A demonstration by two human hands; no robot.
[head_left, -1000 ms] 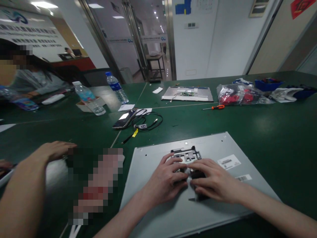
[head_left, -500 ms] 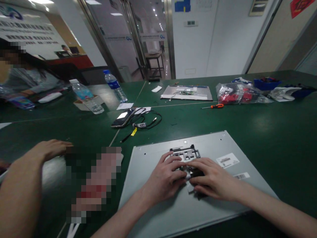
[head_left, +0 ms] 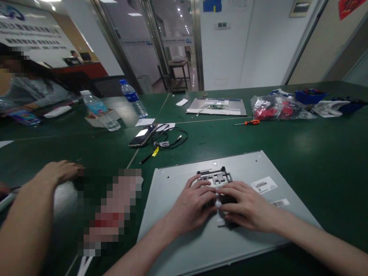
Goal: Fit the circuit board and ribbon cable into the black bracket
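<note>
A flat grey metal panel (head_left: 169,188) with white labels (head_left: 263,184) lies in front of me. Over its middle, my left hand (head_left: 193,207) has its fingers bent down, the tips at a small cluster of parts that they largely hide. My right hand (head_left: 247,205) comes in from the other side, its fingers curled over a black part (head_left: 229,199). The two hands nearly meet at the fingertips. Just beyond them, a black-edged frame with rectangular cut-outs (head_left: 227,177) is on the panel. What exactly the fingers pinch is hidden.
Another person's forearm (head_left: 31,207) reaches in at left, beside a pixelated object (head_left: 115,207). Farther off are a phone (head_left: 142,136), a coiled black cable (head_left: 184,132), water bottles (head_left: 133,99), an orange screwdriver (head_left: 251,122), a second panel (head_left: 198,105) and a plastic bag (head_left: 276,109).
My fingers have shifted slightly around the small parts, and a pale piece shows more clearly between my hands. The other person's forearm has moved a little to the right.
</note>
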